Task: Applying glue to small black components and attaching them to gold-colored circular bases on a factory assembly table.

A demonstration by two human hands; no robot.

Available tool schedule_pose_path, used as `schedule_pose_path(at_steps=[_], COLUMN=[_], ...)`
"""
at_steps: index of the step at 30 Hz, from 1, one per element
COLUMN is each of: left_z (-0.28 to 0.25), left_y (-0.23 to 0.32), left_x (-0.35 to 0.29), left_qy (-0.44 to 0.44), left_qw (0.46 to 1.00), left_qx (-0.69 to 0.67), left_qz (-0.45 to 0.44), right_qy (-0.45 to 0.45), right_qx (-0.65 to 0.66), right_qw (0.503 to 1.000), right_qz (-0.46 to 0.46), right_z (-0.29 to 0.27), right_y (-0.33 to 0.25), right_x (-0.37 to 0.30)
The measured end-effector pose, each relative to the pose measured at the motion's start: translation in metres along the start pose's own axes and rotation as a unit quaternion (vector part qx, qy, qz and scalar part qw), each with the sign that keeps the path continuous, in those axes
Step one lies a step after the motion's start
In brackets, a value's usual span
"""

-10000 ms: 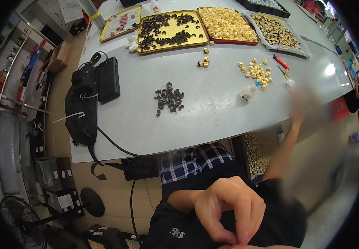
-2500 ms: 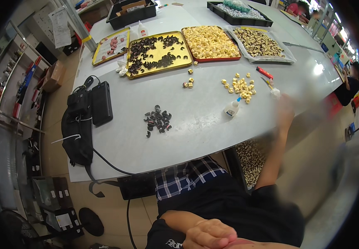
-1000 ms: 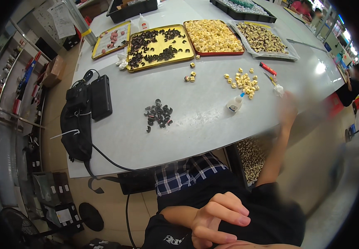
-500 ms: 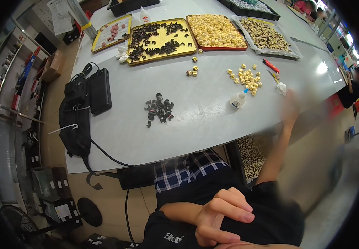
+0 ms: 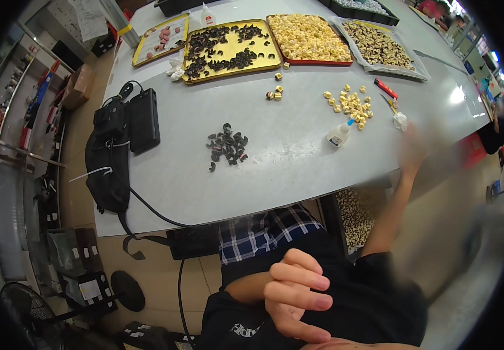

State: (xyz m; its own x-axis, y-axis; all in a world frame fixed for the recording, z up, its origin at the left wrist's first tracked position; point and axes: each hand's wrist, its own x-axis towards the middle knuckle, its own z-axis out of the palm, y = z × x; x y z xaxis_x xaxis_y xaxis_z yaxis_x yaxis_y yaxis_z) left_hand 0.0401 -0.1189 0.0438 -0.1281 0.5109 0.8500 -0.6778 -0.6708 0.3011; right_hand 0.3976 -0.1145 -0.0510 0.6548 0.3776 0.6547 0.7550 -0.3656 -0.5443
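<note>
My left hand (image 5: 296, 294) is raised in front of my black shirt at the bottom, fingers loosely bent and apart, with nothing visible in them. My right hand (image 5: 413, 149) rests by the table's right edge, smeared, so its fingers cannot be made out. Nearest to it lie a crumpled white tissue (image 5: 401, 121) and a thin yellow tool (image 5: 391, 105). Left of these stand a small white glue bottle (image 5: 338, 135) with a blue tip and a loose pile of cream-coloured small pieces (image 5: 352, 106). A heap of black curved pieces (image 5: 227, 146) lies mid-table.
Along the back are a yellow tray of black pieces (image 5: 275, 60), a red-rimmed tray of cream pieces (image 5: 322, 62), a tray of dark-and-cream pieces (image 5: 421, 74) and a tray with pink pieces (image 5: 138, 58). A black pouch (image 5: 109, 181) with cables sits left; a red cutter (image 5: 386, 89) lies right.
My left hand has shifted slightly left and up, its fingers turned more toward the view. The table scene has moved a little up and right in the picture; my right hand has hardly moved.
</note>
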Motion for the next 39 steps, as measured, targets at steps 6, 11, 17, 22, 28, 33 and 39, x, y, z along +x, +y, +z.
schedule_pose_path(at_steps=[6,11,17,22,28,33,39], left_z=[-0.001,-0.001,-0.002,-0.003,-0.003,-0.006,-0.02], left_y=[0.0,-0.002,-0.002,-0.003,-0.004,-0.004,0.003], left_x=[0.002,0.0,0.0,0.001,0.001,0.004,0.028], left_qy=[0.0,-0.008,-0.019,-0.025,-0.038,-0.017,-0.166], left_qw=[0.998,0.998,0.998,0.998,0.998,0.993,0.857], left_qx=[0.061,0.053,0.051,0.051,0.041,-0.093,-0.369], left_qz=[0.013,0.016,0.011,0.01,0.011,-0.071,-0.318], right_qy=[0.003,-0.004,0.001,-0.002,-0.004,-0.003,-0.001], right_qx=[-0.008,-0.008,0.001,-0.007,-0.01,-0.009,-0.011], right_qw=[1.0,1.0,1.0,1.0,1.0,1.0,1.0], right_qz=[0.001,0.009,0.005,0.008,0.015,0.003,-0.015], right_z=[0.0,0.0,0.001,0.001,0.001,0.001,0.002], right_y=[0.002,0.0,0.004,0.005,0.005,0.004,0.011], right_x=[0.001,0.0,0.0,0.001,-0.001,0.001,-0.001])
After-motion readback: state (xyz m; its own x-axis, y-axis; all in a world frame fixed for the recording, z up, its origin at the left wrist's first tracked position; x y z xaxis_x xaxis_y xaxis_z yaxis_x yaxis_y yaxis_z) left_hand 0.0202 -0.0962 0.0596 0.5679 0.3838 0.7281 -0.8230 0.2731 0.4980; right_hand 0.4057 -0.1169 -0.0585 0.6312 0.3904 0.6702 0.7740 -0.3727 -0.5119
